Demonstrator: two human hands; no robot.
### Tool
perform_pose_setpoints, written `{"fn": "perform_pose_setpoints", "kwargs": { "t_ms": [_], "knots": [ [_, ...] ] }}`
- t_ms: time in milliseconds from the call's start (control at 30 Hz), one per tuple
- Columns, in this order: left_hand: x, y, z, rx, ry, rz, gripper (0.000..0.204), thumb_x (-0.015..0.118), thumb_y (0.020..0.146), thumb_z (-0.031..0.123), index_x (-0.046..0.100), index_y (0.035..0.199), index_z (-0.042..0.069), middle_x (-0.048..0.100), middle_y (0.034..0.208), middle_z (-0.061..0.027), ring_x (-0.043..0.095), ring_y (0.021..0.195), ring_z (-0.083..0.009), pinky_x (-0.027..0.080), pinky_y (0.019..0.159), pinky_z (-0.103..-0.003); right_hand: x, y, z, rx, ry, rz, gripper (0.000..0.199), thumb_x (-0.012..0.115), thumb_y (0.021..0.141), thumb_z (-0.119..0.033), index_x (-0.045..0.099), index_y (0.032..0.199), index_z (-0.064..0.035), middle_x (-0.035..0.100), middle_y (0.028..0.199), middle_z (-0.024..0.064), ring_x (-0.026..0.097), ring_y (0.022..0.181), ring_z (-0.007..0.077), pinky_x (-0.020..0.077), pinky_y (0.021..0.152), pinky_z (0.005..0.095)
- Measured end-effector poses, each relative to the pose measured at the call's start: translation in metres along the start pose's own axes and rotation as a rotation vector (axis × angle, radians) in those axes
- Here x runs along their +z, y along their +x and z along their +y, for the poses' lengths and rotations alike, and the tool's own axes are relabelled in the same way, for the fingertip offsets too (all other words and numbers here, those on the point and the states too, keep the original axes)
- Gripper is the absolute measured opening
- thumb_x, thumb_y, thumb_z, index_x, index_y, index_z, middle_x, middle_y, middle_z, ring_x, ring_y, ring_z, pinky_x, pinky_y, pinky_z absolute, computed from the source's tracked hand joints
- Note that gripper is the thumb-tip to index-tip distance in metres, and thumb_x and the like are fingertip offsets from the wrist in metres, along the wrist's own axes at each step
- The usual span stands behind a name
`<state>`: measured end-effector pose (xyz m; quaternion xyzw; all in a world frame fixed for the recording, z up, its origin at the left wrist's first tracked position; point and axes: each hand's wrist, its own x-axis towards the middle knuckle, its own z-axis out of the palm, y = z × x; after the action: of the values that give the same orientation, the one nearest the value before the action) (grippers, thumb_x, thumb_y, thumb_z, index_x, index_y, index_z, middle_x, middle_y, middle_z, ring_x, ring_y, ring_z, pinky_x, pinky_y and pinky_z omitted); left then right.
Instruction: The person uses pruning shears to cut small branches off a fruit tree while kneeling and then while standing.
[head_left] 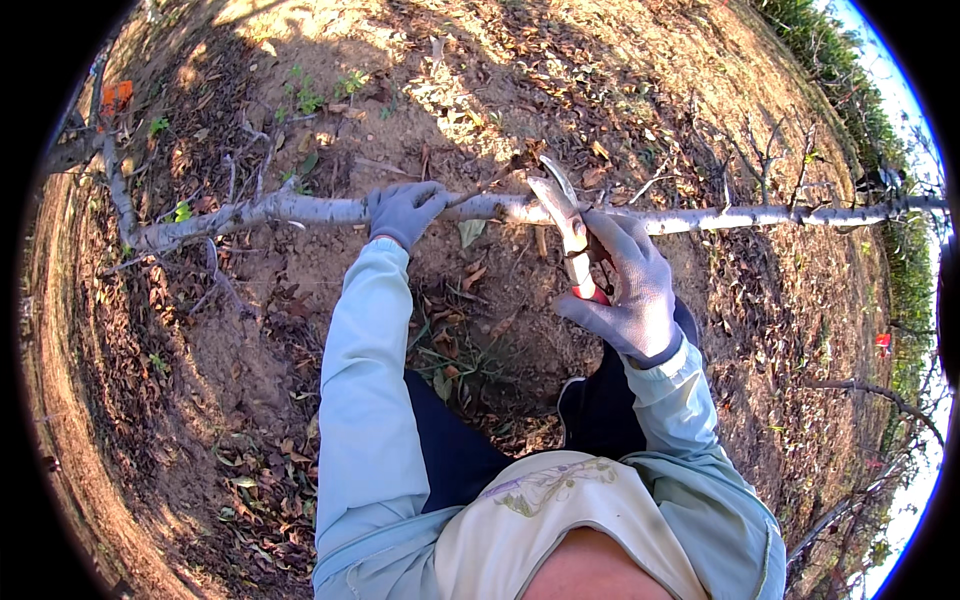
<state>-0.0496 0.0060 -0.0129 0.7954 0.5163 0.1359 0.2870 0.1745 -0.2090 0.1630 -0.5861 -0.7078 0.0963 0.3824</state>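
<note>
Outdoors, leaf-strewn soil (255, 360), green foliage (840, 85), sky (880, 60)

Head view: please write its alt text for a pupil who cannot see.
A person's gloved left hand grips a pale branch while the gloved right hand holds pruning shears over it. Dry leaves litter the sunlit ground below.

My grey-gloved left hand (405, 212) covers a stretch of the pale-barked wooden branch (322, 210), its right end cut off at the view's rim. My grey-gloved right hand (632, 282) partly hides the red-handled metal pruning shears (570, 230); far-left bright orange patch (117, 98) too small to identify.
</note>
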Motion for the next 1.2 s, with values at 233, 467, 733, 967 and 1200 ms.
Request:
{"fn": "perform_pose_setpoints", "kwargs": {
  "t_ms": [233,467,733,967,1200],
  "knots": [
    [-0.003,-0.001,0.005,-0.027,-0.013,-0.010,0.041,0.056,0.083,0.057,0.071,0.106,0.027,0.064,0.119,0.0015,0.047,0.117,-0.0169,0.016,0.104,-0.034,0.007,0.004,-0.004,-0.008,-0.093,0.021,0.082,0.088,0.057,-0.034,0.054,0.124,-0.0023,0.060,0.111,0.0149,0.063,0.094,0.0297,0.0502,0.081,0.0370],
    [-0.005,-0.002,0.007,-0.014,0.002,-0.010,0.040,0.057,0.082,0.057,0.071,0.105,0.028,0.064,0.118,0.0015,0.047,0.116,-0.0163,0.017,0.104,-0.034,0.009,0.006,-0.004,-0.096,-0.224,0.026,0.086,0.086,0.054,-0.032,0.051,0.129,-0.0111,0.059,0.114,0.0092,0.061,0.094,0.0316,0.0494,0.078,0.0416],
    [-0.002,-0.002,0.003,-0.002,0.015,0.011,0.038,0.057,0.083,0.056,0.072,0.104,0.028,0.065,0.116,0.0019,0.047,0.114,-0.0159,0.018,0.103,-0.033,0.016,0.003,0.000,-0.064,-0.324,0.030,0.086,0.085,0.055,-0.028,0.048,0.132,-0.0130,0.059,0.111,0.0077,0.062,0.090,0.0306,0.0500,0.073,0.0412],
    [-0.005,-0.003,0.008,-0.003,0.008,0.009,0.039,0.057,0.083,0.055,0.072,0.105,0.027,0.065,0.116,0.0005,0.048,0.115,-0.0172,0.019,0.103,-0.034,0.017,-0.012,0.012,0.060,0.163,0.161,0.079,0.084,0.065,-0.037,0.053,0.128,0.0001,0.060,0.104,0.0141,0.064,0.087,0.0245,0.0512,0.077,0.0325],
    [-0.002,-0.001,0.002,-0.003,-0.019,0.012,0.040,0.058,0.083,0.054,0.071,0.106,0.025,0.065,0.117,0.0002,0.048,0.117,-0.0181,0.018,0.104,-0.033,0.004,-0.001,0.011,0.065,-0.086,0.089,0.081,0.084,0.061,-0.040,0.053,0.127,-0.0032,0.061,0.107,0.0141,0.063,0.092,0.0326,0.0503,0.080,0.0390]
  ]
}}
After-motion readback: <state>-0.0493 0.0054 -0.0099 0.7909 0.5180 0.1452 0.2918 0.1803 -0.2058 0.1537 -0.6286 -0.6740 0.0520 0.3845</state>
